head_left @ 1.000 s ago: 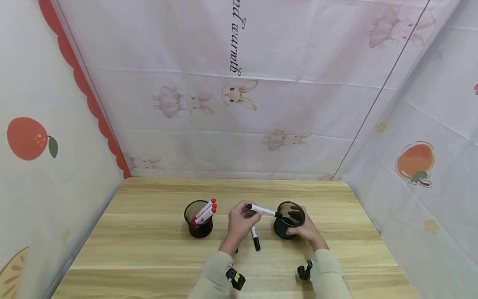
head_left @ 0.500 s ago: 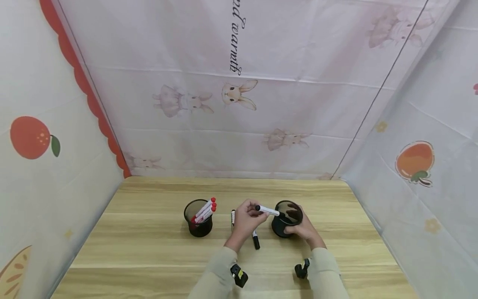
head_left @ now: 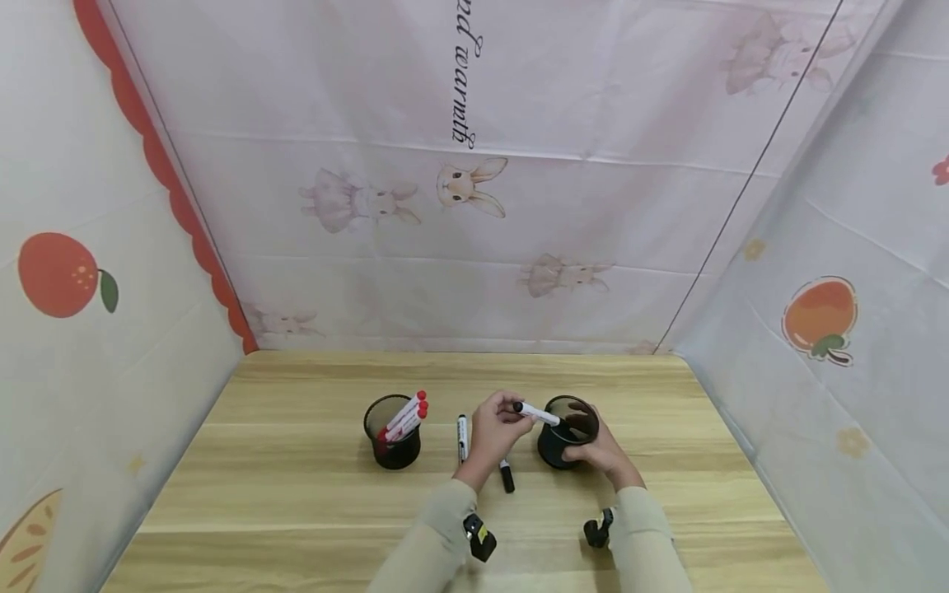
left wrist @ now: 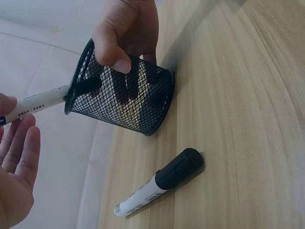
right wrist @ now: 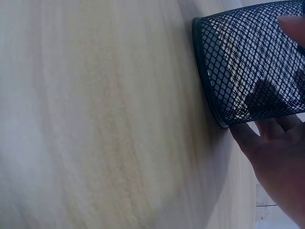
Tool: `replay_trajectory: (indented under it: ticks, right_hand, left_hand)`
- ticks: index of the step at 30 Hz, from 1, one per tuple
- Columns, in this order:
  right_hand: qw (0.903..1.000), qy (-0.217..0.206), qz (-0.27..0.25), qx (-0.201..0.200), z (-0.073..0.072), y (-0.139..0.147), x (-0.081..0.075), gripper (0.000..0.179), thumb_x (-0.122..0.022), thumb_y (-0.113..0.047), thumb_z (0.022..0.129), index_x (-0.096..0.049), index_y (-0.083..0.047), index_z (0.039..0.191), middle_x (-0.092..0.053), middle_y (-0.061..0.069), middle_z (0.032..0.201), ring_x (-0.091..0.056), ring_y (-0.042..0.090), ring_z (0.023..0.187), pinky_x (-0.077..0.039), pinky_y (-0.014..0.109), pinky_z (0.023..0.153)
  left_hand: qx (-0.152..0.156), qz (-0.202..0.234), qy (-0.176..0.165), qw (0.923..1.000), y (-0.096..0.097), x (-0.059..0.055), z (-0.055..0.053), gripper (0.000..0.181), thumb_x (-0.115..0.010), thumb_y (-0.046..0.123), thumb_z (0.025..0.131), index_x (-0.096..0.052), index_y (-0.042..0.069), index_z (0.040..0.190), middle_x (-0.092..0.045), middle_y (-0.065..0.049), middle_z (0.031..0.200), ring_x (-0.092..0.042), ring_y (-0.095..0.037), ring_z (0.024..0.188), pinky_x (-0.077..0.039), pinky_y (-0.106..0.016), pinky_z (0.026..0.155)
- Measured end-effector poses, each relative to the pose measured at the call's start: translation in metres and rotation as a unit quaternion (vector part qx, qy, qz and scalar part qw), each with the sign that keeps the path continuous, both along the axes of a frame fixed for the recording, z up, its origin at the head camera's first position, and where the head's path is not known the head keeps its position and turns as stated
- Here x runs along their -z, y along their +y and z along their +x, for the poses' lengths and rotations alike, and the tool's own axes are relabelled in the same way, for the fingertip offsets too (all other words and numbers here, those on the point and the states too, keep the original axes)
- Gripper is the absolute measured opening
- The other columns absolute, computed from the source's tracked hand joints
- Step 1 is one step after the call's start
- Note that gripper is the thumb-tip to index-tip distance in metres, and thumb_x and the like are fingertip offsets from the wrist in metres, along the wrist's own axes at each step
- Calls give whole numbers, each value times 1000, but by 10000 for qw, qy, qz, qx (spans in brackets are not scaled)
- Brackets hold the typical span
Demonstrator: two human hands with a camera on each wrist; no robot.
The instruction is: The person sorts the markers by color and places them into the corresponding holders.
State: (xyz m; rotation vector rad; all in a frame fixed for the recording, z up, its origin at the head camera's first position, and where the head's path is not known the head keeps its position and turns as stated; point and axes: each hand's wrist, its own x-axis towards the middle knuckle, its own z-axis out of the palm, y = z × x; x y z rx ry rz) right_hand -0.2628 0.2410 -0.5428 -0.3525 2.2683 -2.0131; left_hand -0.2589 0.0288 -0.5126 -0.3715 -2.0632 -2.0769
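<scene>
My left hand (head_left: 495,430) pinches a white marker (head_left: 539,413) with black ends between thumb and fingers. In the left wrist view, the marker's black capped end (left wrist: 88,86) shows through the mesh, just inside the rim of a black mesh pen holder (left wrist: 128,102). My right hand (head_left: 604,453) grips that pen holder from its right side, thumb in front and fingers behind. The holder's base is at the tabletop in the right wrist view. Under and beside my left wrist lie two more white markers, one (head_left: 463,436) partly covered by the arm, the other with a black cap (head_left: 507,479).
On the left stands a second black mesh pen holder (head_left: 396,455) with several red-capped markers (head_left: 408,417) leaning in it. The wooden table (head_left: 296,461) meets printed cloth walls (head_left: 415,305) at its back and sides.
My left hand has moved right with the marker, whose far end has gone from over the rim into the right pen holder. The pen holder has shifted slightly left.
</scene>
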Motion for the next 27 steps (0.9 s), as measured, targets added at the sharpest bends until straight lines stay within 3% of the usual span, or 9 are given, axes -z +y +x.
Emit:
replay_trajectory:
  ticks: [7,14,16,27]
  right_hand:
    - [9999,62,130,46,-1,1,-1,88,-69,17,58,-29,7,136,-40,39,126,-35,49,121,-24,58,100]
    - [9998,32,166,73,-1,0,0,89,-69,17,57,-29,7,136,-39,39,127,-34,50,121,-24,57,100]
    - [9996,26,241,117,-1,0,0,89,-70,17,57,-30,7,136,-40,38,126,-36,50,120,-25,56,100]
    - [9981,-26,538,287,-1,0,-1,87,-73,14,58,-33,6,135,-46,32,124,-44,43,115,-29,54,98]
  left_hand:
    - [11,-108,-196,9997,3,-1,-3,24,-77,4,75,-63,3,95,-64,-4,84,-64,-17,75,-52,-24,65]
    - [124,-220,-13,9997,-1,-30,12,21,-71,-6,76,-63,-6,96,-63,-17,86,-64,-29,76,-52,-24,63]
    - [101,-229,-60,9997,-2,-33,13,21,-71,-6,76,-63,-6,95,-63,-18,85,-63,-30,75,-52,-24,63]
    - [109,-152,-226,9996,-5,-32,12,21,-72,-5,76,-62,-6,94,-64,-22,89,-63,-29,77,-52,-24,65]
